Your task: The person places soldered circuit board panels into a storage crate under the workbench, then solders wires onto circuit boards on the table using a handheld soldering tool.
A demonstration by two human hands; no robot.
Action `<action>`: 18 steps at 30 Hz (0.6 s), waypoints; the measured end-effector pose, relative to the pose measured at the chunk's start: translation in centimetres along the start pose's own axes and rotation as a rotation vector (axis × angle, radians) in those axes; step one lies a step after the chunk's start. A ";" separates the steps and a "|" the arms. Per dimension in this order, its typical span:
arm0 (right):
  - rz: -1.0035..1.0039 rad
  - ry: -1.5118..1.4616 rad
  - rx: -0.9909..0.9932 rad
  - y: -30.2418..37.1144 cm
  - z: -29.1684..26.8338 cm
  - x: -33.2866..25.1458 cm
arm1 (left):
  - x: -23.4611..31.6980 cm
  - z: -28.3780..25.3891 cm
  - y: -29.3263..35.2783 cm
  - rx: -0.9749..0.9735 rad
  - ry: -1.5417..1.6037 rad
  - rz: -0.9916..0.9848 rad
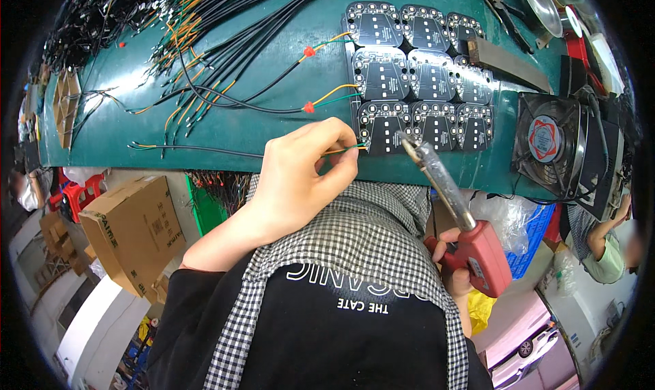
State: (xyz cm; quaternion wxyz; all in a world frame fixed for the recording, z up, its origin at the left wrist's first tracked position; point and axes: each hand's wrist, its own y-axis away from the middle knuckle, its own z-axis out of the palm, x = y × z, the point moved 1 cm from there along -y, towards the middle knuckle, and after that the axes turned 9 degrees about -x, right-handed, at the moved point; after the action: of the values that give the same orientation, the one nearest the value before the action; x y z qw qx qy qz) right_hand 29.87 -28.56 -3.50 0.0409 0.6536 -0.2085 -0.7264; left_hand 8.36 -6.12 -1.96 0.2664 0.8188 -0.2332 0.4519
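Observation:
My left hand (303,168) pinches the thin orange and green end wires of a black cable (205,149) against the left edge of the near-left circuit board (382,125). That board belongs to a panel of several joined black boards. My right hand (458,275) grips the red handle of a soldering gun (488,257). Its tip points up and left over the near row of boards, to the right of the pinched wires; whether it touches a board I cannot tell. Two more cables with red clips (309,107) run to the left edges of the boards farther back.
Piles of black cables with orange ends (198,22) cover the far left of the green table (273,121). A metal bar (512,66) lies across the panel's right side. A fan (546,138) stands at right. A cardboard box (133,233) is below left; another person (607,243) is at right.

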 end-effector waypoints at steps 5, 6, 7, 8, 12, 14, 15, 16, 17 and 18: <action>-0.132 0.375 -0.041 0.9 -1.3 1.8 | 0.3 0.6 -0.5 -0.027 0.009 -0.045; -0.121 0.359 -0.056 1.0 -1.5 2.2 | 0.3 0.7 -0.5 -0.030 0.008 -0.058; -0.111 0.349 -0.060 1.2 -1.6 2.5 | 0.2 0.8 -0.5 -0.041 0.010 -0.085; -0.107 0.355 -0.063 1.3 -1.8 2.8 | 0.2 0.8 -0.5 -0.038 0.012 -0.105; -0.096 0.396 -0.072 1.4 -2.2 3.3 | 0.0 1.1 -0.6 -0.012 -0.045 -0.074; -0.086 0.370 -0.075 1.3 -2.2 3.4 | 0.0 1.2 -0.7 0.016 -0.063 -0.050; -0.083 0.351 -0.076 1.3 -2.1 3.4 | 0.0 1.2 -0.7 0.018 -0.071 -0.049; -0.089 0.323 -0.073 1.2 -2.0 3.4 | 0.0 1.2 -0.7 0.020 -0.078 -0.048; -0.090 0.309 -0.072 1.1 -1.9 3.4 | 0.0 1.2 -0.7 0.028 -0.080 -0.048; -0.092 0.296 -0.070 1.0 -1.7 3.3 | 0.0 1.2 -0.7 0.036 -0.095 -0.029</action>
State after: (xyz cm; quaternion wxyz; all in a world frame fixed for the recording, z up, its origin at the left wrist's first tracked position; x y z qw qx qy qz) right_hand 30.87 -31.01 -6.30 0.0604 0.7606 -0.1445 -0.6301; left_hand 9.51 -6.39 -2.59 0.2468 0.8474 -0.2253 0.4127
